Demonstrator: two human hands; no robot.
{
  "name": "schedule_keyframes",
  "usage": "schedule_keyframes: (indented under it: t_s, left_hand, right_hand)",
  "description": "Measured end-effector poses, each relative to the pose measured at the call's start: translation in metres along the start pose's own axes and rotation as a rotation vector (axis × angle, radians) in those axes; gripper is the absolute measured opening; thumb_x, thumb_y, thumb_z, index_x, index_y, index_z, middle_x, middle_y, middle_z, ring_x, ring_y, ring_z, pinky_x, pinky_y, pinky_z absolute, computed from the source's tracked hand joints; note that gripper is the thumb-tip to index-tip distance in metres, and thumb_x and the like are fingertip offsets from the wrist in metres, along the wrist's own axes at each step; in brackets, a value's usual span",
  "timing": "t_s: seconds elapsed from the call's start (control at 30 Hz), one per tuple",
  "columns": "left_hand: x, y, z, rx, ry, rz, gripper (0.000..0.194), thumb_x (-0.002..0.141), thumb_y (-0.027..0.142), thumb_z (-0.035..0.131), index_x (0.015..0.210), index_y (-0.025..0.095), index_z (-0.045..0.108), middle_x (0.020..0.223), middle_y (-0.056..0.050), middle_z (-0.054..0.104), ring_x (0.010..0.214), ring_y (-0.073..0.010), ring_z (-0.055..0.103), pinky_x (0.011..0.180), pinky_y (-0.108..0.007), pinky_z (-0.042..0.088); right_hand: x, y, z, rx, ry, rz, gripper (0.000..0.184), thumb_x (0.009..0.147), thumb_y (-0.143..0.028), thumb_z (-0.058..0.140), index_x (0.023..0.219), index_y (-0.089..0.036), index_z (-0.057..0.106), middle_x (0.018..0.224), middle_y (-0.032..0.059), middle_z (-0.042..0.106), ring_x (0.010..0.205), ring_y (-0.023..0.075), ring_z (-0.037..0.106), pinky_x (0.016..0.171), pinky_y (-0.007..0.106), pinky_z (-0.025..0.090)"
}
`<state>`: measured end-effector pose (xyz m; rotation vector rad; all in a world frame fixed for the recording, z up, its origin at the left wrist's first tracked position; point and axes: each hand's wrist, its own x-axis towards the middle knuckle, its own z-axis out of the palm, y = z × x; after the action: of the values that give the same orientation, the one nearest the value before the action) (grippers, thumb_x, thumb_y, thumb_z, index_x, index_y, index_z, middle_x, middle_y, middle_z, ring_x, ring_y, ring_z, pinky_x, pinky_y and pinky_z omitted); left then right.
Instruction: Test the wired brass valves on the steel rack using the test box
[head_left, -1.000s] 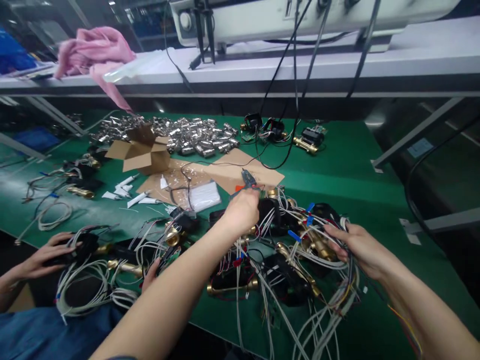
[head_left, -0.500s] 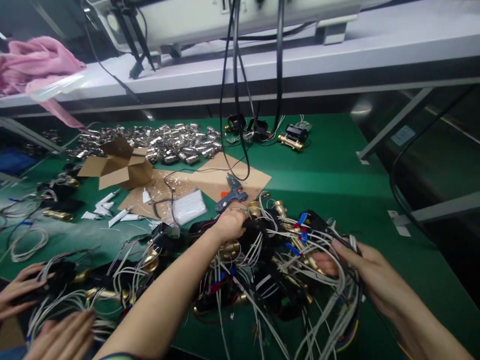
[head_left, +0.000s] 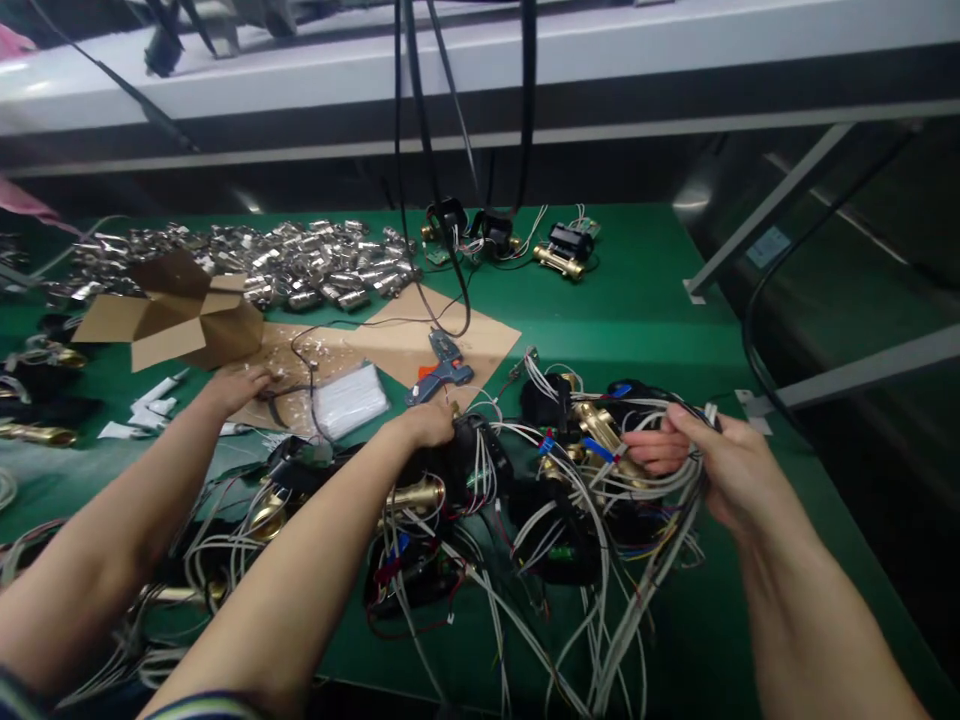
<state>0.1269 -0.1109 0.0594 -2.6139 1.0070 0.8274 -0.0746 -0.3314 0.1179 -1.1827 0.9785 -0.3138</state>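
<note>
My left hand is closed at the edge of a black-housed brass pipe unit; its fingertips are partly hidden. On the right, my right hand grips a bundle of grey cables, its fingers curled round them. The cables run to brass pipe units with black housings and blue and red connectors. More such units lie tangled below my left hand. Just beyond that hand lies a grey glue gun with an orange part, on cardboard.
A co-worker's hand reaches in from the left beside an open carton. Metal fittings are heaped behind. White tubes and a pack of white sticks lie nearby. Black cables hang from the shelf.
The view has tilted down and shifted right. My left hand has drawn back slightly from the glue gun's side. The co-worker's hand has reached forward to the cardboard. My right hand keeps the cables.
</note>
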Motion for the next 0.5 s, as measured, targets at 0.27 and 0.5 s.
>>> schedule_keyframes:
  t_s: [0.27,0.5]
  left_hand:
    - [0.011,0.0,-0.004,0.064,-0.116,-0.039,0.044,0.07,0.012,0.057,0.113,0.008,0.063,0.114,-0.019,0.064,0.105,-0.0267,0.062,0.085,-0.027,0.05]
    - [0.004,0.007,0.003,0.112,0.027,-0.172,0.039,0.081,0.015,0.046,0.115,0.004,0.06,0.118,-0.025,0.059,0.11,-0.0297,0.058,0.089,-0.037,0.047]
  right_hand:
    - [0.001,0.006,-0.02,0.095,0.107,-0.034,0.023,0.085,-0.012,0.045,0.064,-0.016,0.051,0.059,0.0102,0.067,0.049,0.0168,0.065,0.039,0.019,0.051]
    - [-0.012,0.008,-0.023,-0.057,-0.069,0.086,0.018,0.087,-0.019,0.05,0.07,-0.014,0.054,0.054,0.0082,0.065,0.041,0.0149,0.06,0.037,0.019,0.049]
